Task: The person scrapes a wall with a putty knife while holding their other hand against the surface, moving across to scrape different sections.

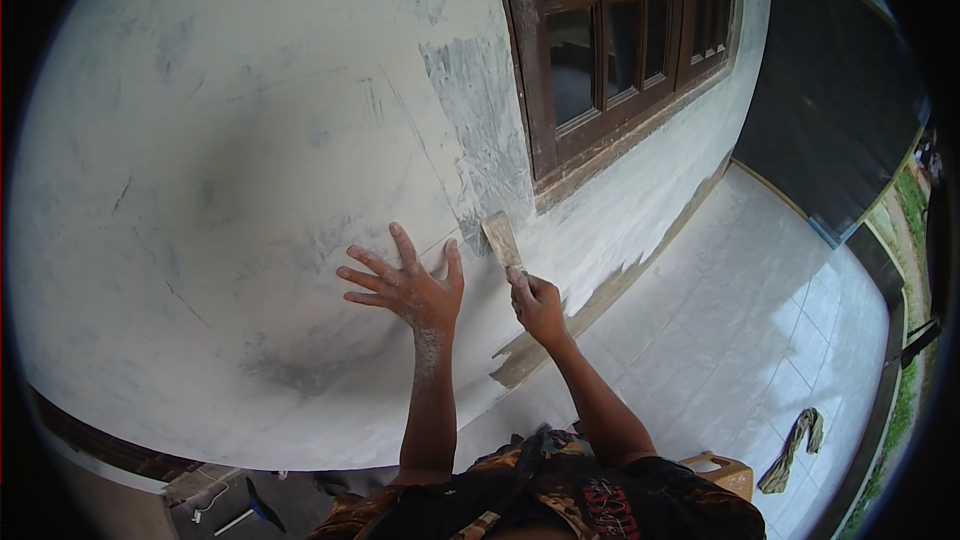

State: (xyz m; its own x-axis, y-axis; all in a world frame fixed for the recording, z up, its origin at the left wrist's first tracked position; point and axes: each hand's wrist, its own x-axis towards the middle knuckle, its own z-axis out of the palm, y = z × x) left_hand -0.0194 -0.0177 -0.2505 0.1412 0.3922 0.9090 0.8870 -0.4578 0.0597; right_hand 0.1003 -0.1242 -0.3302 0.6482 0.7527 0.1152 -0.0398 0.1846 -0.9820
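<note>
My right hand [541, 310] is wrapped round the handle of a putty knife [499, 238]. Its broad, whitish blade lies at the wall by the lower left corner of the window. My left hand [408, 283] is spread wide against the white wall [250, 190], fingers apart, with nothing in it. Pale dust coats the left fingers and wrist. A rough grey patch [485, 115] of wall runs down beside the window frame to the blade. Dark scratches and smudges mark the wall around my left hand.
A brown wooden window [610, 50] with glass panes is at upper right. Pale floor tiles [700, 320] stretch along the wall. A crumpled cloth [792, 452] and a tan plastic stool [722, 472] are at lower right. A dark screen [835, 90] stands beyond.
</note>
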